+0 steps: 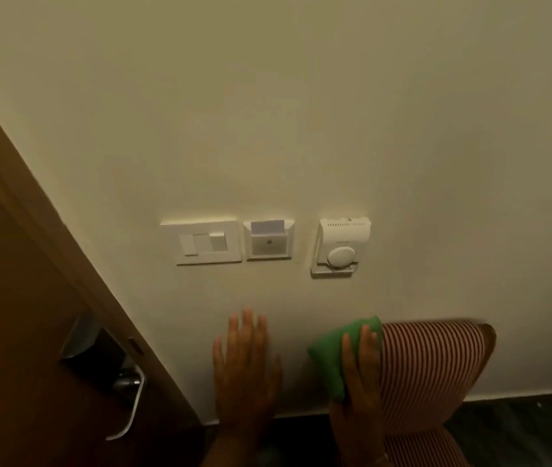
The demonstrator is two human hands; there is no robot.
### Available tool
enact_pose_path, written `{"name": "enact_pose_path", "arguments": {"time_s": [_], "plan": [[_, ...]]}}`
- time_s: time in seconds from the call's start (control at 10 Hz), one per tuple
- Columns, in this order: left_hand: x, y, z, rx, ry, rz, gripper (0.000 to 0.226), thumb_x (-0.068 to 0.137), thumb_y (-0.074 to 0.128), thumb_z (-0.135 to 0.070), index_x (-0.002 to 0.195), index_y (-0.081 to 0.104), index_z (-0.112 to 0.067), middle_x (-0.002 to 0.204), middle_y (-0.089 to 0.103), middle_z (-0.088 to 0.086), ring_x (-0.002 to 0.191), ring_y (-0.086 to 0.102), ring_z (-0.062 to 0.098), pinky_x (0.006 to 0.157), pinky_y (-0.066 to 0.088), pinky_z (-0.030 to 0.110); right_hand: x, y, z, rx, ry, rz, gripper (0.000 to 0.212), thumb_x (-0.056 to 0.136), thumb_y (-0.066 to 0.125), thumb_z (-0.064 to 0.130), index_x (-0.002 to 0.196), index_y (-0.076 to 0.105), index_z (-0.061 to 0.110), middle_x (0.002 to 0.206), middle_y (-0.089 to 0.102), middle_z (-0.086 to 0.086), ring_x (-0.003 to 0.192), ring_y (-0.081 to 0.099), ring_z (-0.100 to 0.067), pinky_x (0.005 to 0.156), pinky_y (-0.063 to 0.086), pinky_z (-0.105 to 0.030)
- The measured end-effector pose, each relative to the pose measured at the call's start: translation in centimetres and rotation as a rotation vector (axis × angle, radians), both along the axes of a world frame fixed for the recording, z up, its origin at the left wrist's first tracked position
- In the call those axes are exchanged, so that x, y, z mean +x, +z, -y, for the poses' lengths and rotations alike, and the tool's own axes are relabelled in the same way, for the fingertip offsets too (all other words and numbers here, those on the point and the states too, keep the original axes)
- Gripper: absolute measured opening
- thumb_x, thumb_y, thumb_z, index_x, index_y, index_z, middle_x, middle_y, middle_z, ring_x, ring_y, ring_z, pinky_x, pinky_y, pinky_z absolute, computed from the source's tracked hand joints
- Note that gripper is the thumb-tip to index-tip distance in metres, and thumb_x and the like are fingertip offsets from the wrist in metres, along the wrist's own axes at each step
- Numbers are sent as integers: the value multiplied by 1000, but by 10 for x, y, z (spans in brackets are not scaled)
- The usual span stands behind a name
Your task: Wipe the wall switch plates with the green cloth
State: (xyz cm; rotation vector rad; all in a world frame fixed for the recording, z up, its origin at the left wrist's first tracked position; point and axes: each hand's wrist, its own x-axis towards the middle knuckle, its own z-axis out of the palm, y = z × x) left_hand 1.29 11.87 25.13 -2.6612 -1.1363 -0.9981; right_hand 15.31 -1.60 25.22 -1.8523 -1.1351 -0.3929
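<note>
Three white fittings sit in a row on the cream wall: a light switch plate (202,243) with rockers, a key-card holder plate (269,240) with a card in its slot, and a thermostat (341,245) with a round dial. My right hand (355,375) is below the thermostat and grips a folded green cloth (335,352), well short of the plates. My left hand (246,362) is spread flat with fingers apart, below the key-card plate, holding nothing.
A brown wooden door (15,315) with a metal lever handle (126,399) and dark lock plate fills the left. A red-and-white striped cushion or chair back (432,369) leans against the wall right of the cloth. Dark floor (520,429) runs along the bottom.
</note>
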Motion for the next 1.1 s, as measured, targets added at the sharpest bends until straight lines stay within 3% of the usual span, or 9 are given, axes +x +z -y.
{"name": "enact_pose_path", "arguments": {"time_s": [0.1,0.2,0.4,0.5,0.6,0.7,0.8,1.0,1.1], "plan": [[-5,-66,62,-242,-6,-134,74,99,51,-41,167,54,-13,177,38,14,153,58,42,123,33,54,19,-54,50,-183,-30,-123,98,78,47,-2,168,22,25,179,8,-5,165,8,-36,136,7,-40],[-10,-121,99,-329,-60,-304,71,101,48,-43,166,49,-14,173,47,14,152,59,42,137,15,42,29,-116,103,-395,-50,-356,88,79,54,-10,162,31,9,174,12,-15,164,9,-43,130,20,-63],[-21,-226,149,-511,-145,-586,71,113,34,-54,169,55,-16,182,39,8,167,33,26,138,6,43,45,-260,181,-726,-105,-659,99,84,59,-20,163,16,23,175,-1,0,166,-2,-32,132,18,-62],[-20,-264,159,-474,-148,-652,78,108,39,-59,173,47,-17,184,35,6,170,36,31,139,2,42,55,-308,187,-814,-115,-718,84,96,56,-11,165,22,21,173,-7,2,165,-6,-30,133,17,-57],[-11,-293,162,-464,-166,-682,81,112,35,-63,180,28,-22,188,20,3,175,21,27,140,-9,40,68,-338,175,-912,-160,-760,75,103,49,-4,167,25,28,177,-8,-1,166,-11,-28,134,12,-54],[-6,-309,161,-450,-148,-691,82,114,31,-65,183,15,-24,191,9,1,177,-5,20,141,-13,40,82,-364,160,-964,-178,-743,73,105,48,1,167,23,32,179,-9,-2,166,-11,-28,135,13,-51],[-12,-319,155,-468,-129,-726,82,115,29,-65,184,15,-24,192,9,0,176,-8,17,141,-6,42,86,-383,149,-1178,-112,-697,79,107,50,17,170,2,25,177,-15,-10,165,-13,-33,135,12,-51],[-24,-300,132,-427,-176,-784,83,112,36,-67,182,28,-24,191,16,1,177,-1,19,141,-3,41,79,-357,143,-1379,-41,-476,90,107,39,61,167,-15,21,176,-19,-15,165,-13,-37,133,-3,-52],[-26,-267,121,-390,-182,-663,83,110,40,-66,180,34,-23,190,18,1,177,8,22,140,3,42,68,-314,135,-1270,38,-400,85,108,34,61,167,-16,27,177,-17,-7,166,-12,-29,133,-2,-49]]}}
